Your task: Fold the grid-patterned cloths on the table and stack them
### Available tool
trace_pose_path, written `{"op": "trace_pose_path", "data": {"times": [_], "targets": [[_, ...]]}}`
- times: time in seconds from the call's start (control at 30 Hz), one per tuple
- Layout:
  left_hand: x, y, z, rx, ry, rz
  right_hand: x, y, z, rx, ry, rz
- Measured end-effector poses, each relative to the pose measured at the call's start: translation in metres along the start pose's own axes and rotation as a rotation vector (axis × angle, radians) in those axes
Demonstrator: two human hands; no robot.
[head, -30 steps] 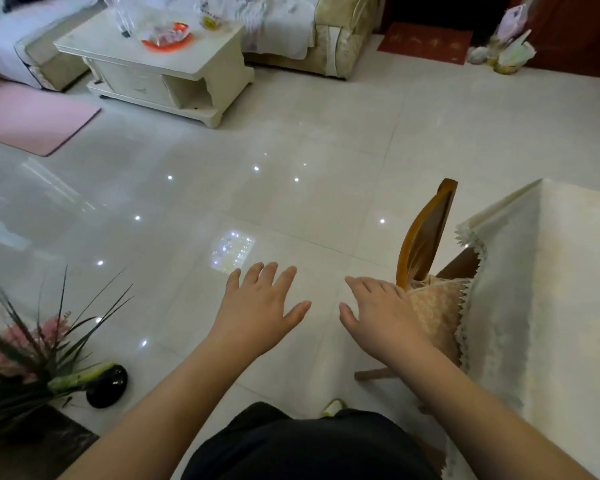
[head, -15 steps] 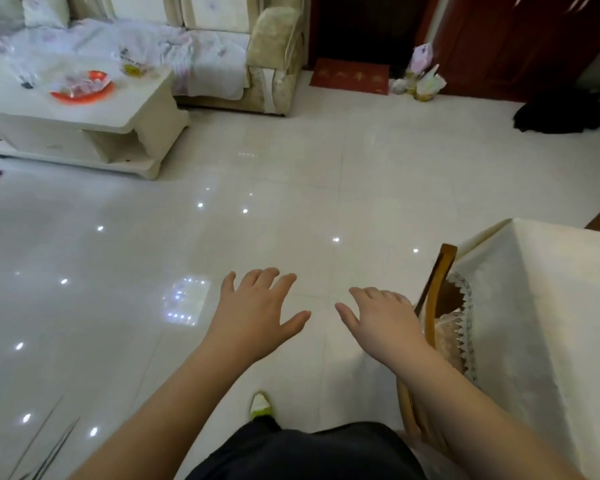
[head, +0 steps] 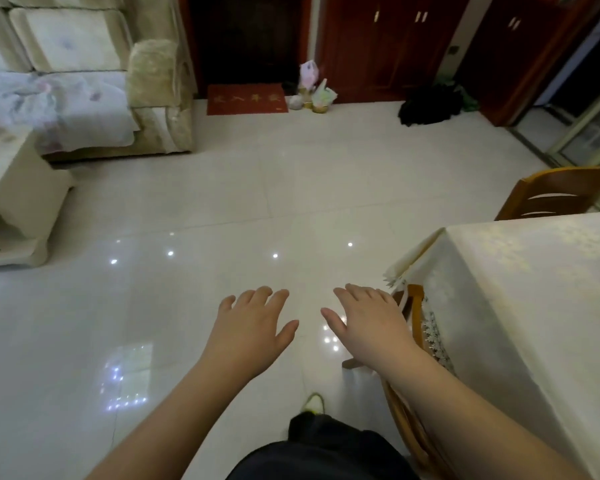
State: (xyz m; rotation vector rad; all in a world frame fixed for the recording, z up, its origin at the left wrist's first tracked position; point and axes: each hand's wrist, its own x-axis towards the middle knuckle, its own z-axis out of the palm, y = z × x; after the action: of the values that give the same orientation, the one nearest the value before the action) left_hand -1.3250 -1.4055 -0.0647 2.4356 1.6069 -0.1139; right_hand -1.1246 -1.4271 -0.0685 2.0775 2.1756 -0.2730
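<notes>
My left hand and my right hand are held out palm-down over the shiny tiled floor, fingers spread, holding nothing. The table with a cream tablecloth stands at the right; my right hand is just left of its near corner. No grid-patterned cloth shows on the visible part of the table.
A wooden chair is tucked under the table's left side, another chair stands behind it. A sofa and a white coffee table are at the left. Red cabinets, a doormat and bags line the far wall.
The view has swung right and upward: the plant and pink rug have left the frame, and more of the table and the far wall show. Both hands keep the same spread pose.
</notes>
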Motion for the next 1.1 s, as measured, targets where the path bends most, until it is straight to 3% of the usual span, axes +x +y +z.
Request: {"op": "trace_pose_path", "data": {"times": [0.23, 0.47, 0.77, 1.1], "targets": [[0.139, 0.011, -0.025, 0.099, -0.084, 0.212, 0.089, 0.065, -0.017, 0.025, 0.033, 0.111], [0.254, 0.017, -0.066, 0.163, 0.146, 0.265, 0.179, 0.118, -0.05, 0.142, 0.156, 0.208], [0.398, 0.02, -0.094, 0.173, 0.103, 0.347, 0.281, 0.167, -0.077, 0.089, 0.269, 0.353], [0.58, -0.011, -0.131, 0.116, 0.122, 0.518, 0.424, 0.193, -0.116, 0.079, 0.19, 0.564]]}}
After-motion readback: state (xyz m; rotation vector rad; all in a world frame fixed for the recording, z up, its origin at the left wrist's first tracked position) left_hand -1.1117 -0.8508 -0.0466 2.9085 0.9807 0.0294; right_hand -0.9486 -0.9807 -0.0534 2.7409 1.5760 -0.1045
